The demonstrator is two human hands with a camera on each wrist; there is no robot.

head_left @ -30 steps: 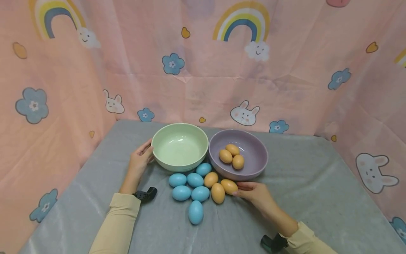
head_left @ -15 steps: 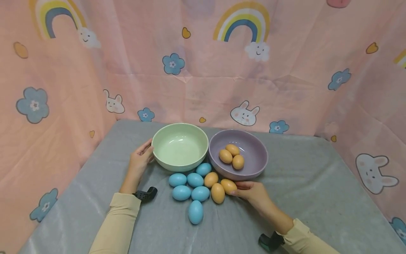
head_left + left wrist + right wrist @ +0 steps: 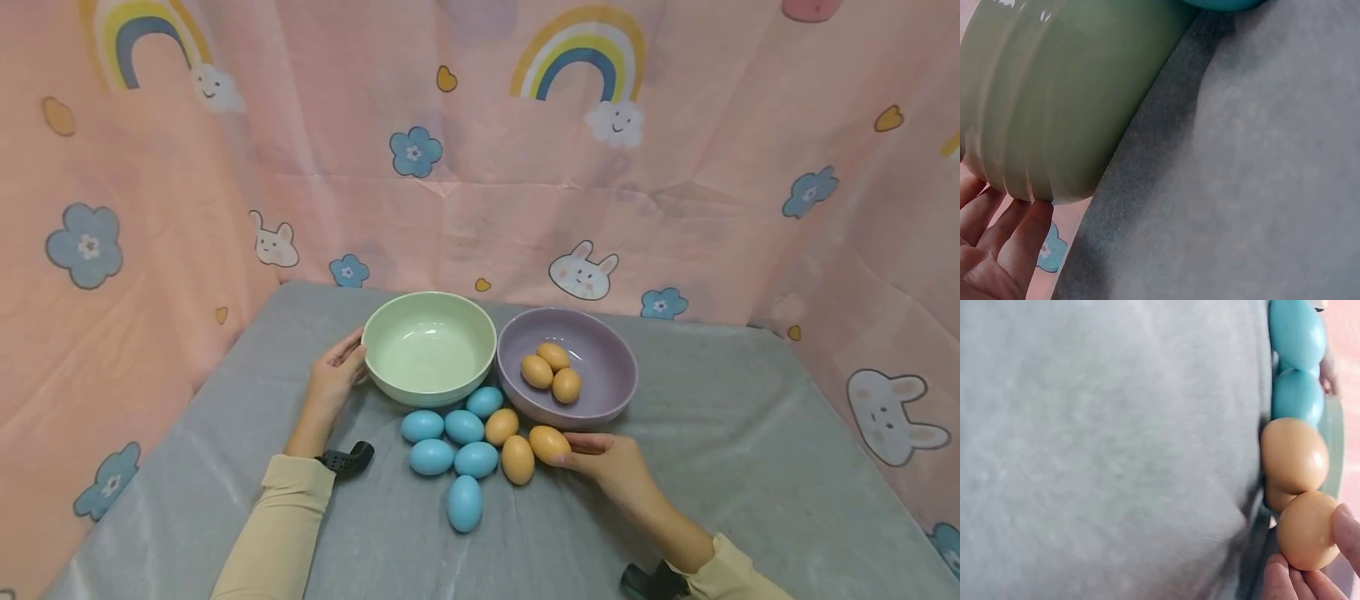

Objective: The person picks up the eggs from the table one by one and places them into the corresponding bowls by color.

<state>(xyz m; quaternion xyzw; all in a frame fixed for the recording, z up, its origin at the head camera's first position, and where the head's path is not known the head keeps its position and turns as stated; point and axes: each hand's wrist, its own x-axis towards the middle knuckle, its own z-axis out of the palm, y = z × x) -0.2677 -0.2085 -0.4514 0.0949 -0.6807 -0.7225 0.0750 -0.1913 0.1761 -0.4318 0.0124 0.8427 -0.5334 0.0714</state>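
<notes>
My right hand [image 3: 617, 467] pinches an orange egg [image 3: 550, 445] between thumb and fingertips, just in front of the purple bowl [image 3: 619, 398]. In the right wrist view, thumb and fingers sit on either side of this egg [image 3: 1307, 530]. Two more orange eggs [image 3: 517, 460] lie on the cloth to its left, and three [image 3: 537, 372] rest inside the purple bowl. My left hand [image 3: 333, 379] rests its fingertips against the outer left side of the green bowl [image 3: 378, 372], whose inside shows no eggs. The left wrist view has its extended fingers [image 3: 1025, 244] at the bowl's ridged wall [image 3: 1079, 112].
Several blue eggs [image 3: 431, 457] lie clustered on the grey cloth [image 3: 375, 542] before the green bowl, beside the orange ones. The two bowls stand side by side. A pink printed curtain [image 3: 480, 183] hangs behind and along both sides of the table.
My right hand has drawn the pinched orange egg slightly right, opening a small gap from its neighbours. The left hand keeps its place at the green bowl. The head view has shifted a little.
</notes>
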